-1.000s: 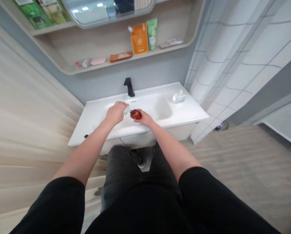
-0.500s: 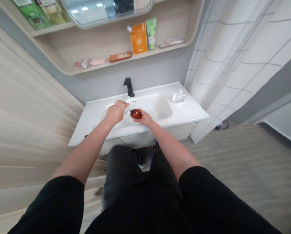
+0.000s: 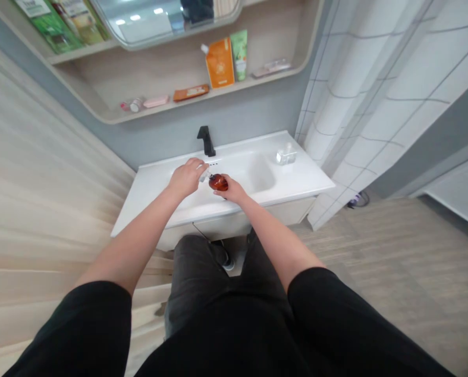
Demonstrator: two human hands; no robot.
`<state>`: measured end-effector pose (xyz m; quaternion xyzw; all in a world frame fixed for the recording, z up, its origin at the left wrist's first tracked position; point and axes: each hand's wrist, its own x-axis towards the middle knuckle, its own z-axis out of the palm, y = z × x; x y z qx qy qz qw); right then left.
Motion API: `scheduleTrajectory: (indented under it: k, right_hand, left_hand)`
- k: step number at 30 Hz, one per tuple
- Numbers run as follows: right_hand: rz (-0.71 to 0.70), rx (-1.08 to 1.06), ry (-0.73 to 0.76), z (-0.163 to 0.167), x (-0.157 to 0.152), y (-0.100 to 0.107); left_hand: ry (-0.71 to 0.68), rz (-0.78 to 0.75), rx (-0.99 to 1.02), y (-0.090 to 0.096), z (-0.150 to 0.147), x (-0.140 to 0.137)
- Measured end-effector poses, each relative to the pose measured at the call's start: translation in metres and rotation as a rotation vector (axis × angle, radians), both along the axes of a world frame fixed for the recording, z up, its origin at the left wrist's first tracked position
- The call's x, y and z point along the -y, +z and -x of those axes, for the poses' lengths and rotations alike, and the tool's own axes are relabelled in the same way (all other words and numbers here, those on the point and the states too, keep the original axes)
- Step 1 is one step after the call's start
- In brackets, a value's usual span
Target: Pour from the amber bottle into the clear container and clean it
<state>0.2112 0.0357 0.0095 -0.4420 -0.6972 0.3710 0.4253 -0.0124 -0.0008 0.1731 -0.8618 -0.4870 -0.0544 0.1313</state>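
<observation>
Over the white sink basin (image 3: 240, 167), my right hand (image 3: 233, 189) is wrapped round a reddish-brown amber bottle (image 3: 218, 182). The bottle lies tilted, its dark neck pointing left. My left hand (image 3: 186, 178) pinches a small clear container (image 3: 203, 176) just beside that neck. Whether the neck touches the container or only sits close to it, I cannot tell. Its exact shape is partly hidden by my fingers, and no label can be read on the bottle's visible side.
Behind my hands stands a black faucet (image 3: 206, 141). A clear bottle in a clear holder (image 3: 286, 155) sits at the counter's right. Above, a wall shelf (image 3: 112, 115) carries an orange pouch (image 3: 220, 64), a green tube (image 3: 240, 55) and several small items. A pale curtain (image 3: 41, 173) hangs at left.
The view has shifted slightly. Both hands keep their grips on the bottle and the clear container, in nearly the same place over the basin.
</observation>
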Motion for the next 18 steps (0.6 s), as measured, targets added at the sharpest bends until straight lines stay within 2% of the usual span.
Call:
scheduleTrajectory:
  k: [18]
  right_hand:
    - [0.007,-0.040,0.005,-0.001,0.001,0.001]
  left_hand:
    - [-0.065,0.002,-0.086,0.014,-0.009,-0.002]
